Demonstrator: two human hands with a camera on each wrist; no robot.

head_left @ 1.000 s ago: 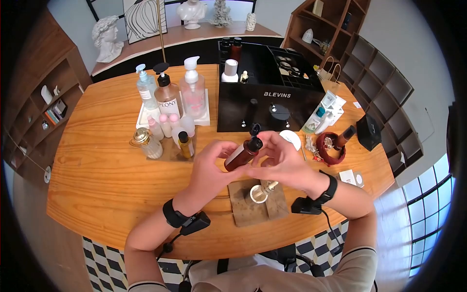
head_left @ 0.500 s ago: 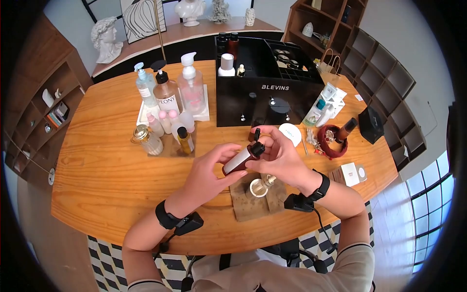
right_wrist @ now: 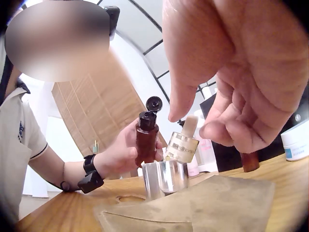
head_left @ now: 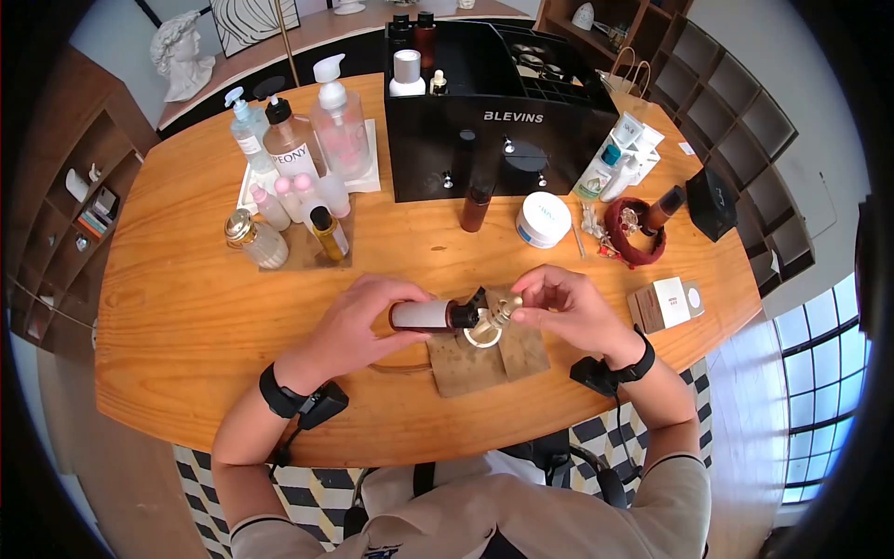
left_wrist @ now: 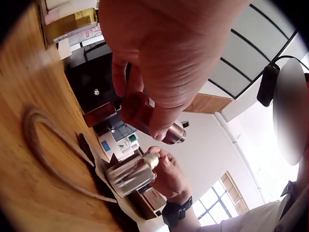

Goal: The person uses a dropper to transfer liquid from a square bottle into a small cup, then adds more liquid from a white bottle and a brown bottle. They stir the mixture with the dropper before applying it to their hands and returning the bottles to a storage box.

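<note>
My left hand point(head_left: 346, 326) holds a dark red bottle point(head_left: 421, 315) with a pale label, nearly level in the head view; its black flip cap point(right_wrist: 154, 104) stands raised. A small clear bottle point(right_wrist: 181, 147) with a beige top point(right_wrist: 190, 126) leans in a silvery cup point(right_wrist: 166, 177). The cup rests on a brown mat point(head_left: 466, 371). At the small bottle's top, my right hand point(head_left: 579, 317) has its thumb and fingers on either side, with narrow gaps visible in the right wrist view.
Behind are a black organizer point(head_left: 503, 154), a brown bottle point(head_left: 476, 209) and a white jar point(head_left: 544, 220). Pump bottles point(head_left: 340, 130) and smaller bottles stand left. A red ring-shaped holder point(head_left: 636, 244) and a box point(head_left: 659, 306) are at right.
My right hand has left the dark red bottle and moved down to the small bottle's top. My left hand has shifted left and tipped the dark red bottle closer to level. The head view has shifted.
</note>
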